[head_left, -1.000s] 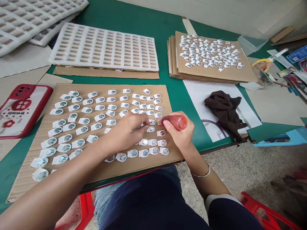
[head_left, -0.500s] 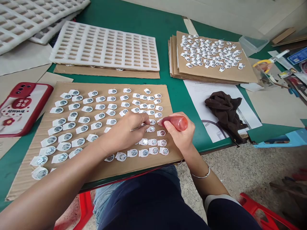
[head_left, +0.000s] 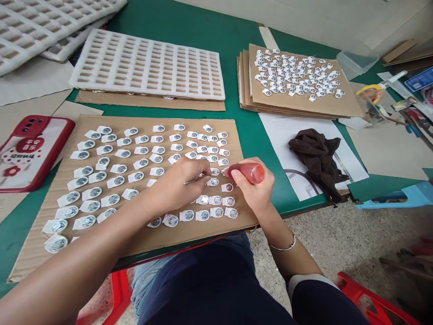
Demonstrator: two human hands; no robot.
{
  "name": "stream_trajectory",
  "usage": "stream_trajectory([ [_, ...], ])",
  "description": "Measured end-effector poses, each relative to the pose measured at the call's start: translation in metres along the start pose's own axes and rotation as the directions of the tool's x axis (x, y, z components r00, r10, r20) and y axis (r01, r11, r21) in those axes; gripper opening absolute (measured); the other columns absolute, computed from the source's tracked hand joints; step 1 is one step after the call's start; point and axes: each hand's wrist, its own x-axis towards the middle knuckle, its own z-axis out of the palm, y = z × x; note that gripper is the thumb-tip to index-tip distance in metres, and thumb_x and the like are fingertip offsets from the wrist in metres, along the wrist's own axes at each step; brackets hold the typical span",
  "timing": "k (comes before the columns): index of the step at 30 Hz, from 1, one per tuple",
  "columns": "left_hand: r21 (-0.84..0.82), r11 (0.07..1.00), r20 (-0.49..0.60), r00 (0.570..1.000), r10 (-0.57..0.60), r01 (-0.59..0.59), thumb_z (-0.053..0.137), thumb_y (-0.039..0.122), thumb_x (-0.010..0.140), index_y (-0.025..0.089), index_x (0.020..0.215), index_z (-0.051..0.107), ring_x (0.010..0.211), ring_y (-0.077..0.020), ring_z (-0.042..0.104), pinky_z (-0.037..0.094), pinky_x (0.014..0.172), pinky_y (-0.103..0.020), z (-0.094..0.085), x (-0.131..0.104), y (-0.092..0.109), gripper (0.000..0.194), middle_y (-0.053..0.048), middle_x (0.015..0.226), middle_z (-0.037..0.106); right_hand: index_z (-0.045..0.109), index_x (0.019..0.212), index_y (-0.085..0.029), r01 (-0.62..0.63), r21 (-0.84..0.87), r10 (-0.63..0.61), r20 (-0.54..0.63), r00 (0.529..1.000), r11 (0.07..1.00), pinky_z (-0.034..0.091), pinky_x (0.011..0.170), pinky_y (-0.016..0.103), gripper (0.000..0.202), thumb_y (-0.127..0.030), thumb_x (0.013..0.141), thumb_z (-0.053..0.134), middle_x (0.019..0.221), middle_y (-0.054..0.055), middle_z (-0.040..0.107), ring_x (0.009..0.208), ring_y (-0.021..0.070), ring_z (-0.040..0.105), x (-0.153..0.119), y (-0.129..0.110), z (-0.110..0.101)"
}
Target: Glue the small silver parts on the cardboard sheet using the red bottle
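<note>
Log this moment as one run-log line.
left hand: holding thin metal tool | right hand: gripping red translucent bottle, nozzle over brown cardboard sheet | nearby: white-tabbed round silver pieces, crumpled dark-brown cloth

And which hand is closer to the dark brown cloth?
Right. The right hand is left of the cloth, gripping the red bottle; the left hand is farther left, over the cardboard.

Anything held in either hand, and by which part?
Right hand: red bottle, held round its body, nozzle clear. Left hand: thin metal tool in the fingers, exact grip point hidden.
</note>
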Motion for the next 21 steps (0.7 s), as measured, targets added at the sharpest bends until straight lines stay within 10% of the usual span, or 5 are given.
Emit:
stream_trajectory([
  [21, -0.01, 1.0, -0.002, 1.0, -0.002, 0.002, 0.042, 0.012, 0.076, 0.017, 0.082, 0.06, 0.063, -0.0114, 0.051, 0.038, 0.061, -0.025, -0.0006, -0.0003, 0.0004, 0.02, 0.0, 0.068, 0.059, 0.058, 0.078, -0.02, 0.028, -0.021, -0.028, 0.003, 1.0, 0.999, 0.05, 0.069, 0.032, 0.012, -0.027, 0.071, 0.064, 0.077, 0.0, 0.061, 0.072, 0.0133, 0.058, 0.0001, -0.002, 0.0004],
])
